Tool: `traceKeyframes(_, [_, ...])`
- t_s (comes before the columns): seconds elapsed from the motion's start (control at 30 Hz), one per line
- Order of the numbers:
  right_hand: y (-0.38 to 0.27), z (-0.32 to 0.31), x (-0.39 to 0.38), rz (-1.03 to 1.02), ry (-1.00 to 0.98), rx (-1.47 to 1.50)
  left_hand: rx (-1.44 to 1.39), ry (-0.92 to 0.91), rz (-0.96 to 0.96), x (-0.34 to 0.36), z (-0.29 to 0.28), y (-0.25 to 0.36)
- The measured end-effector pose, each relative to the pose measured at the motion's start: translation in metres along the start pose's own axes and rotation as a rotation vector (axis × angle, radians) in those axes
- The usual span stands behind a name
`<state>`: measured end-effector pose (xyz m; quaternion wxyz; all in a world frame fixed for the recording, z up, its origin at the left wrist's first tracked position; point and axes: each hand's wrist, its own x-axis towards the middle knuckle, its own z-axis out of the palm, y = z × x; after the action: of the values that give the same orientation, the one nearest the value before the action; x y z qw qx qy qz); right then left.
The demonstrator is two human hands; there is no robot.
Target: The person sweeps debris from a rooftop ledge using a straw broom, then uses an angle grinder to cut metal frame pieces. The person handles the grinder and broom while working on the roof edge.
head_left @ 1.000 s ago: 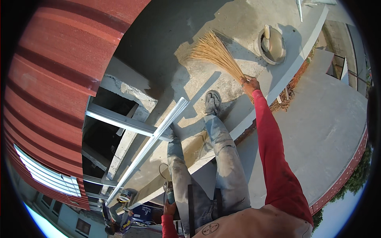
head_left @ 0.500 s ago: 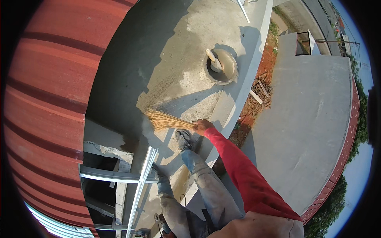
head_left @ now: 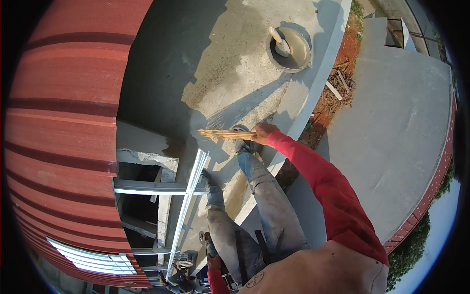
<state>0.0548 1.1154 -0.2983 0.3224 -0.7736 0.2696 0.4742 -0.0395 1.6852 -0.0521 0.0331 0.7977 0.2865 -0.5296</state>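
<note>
My right hand is closed round a straw broom, held sideways above my shoed right foot, bristles pointing left. My left hand, low beside my left thigh, grips a power tool with a disc, apparently an angle grinder. Beyond the broom, a metal basin with a white-handled trowel inside rests on the rough concrete ledge.
Red corrugated roofing fills the left. Metal rails cross beside dark openings by my legs. A low parapet borders a drop to red soil, debris and a grey lower roof. Below, a co-worker is partly visible.
My right hand has swung the broom left and turned it from a diagonal to nearly horizontal, its bristles now narrower in view. The camera's view has also shifted.
</note>
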Motion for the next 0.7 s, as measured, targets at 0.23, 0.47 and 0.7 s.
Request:
traceKeyframes(0.23, [0.074,-0.174,-0.021,0.295,0.585,-0.037,0.037,-0.046,0.026,-0.010,-0.010,0.021])
traceKeyframes(0.47, [0.018,-0.042,-0.058,-0.091,0.115,0.129,0.097,-0.031,-0.020,-0.010,-0.017,0.029])
traceKeyframes(0.7, [0.095,-0.066,-0.049,0.339,0.525,0.179,0.322,-0.097,0.083,-0.006,-0.053,0.095])
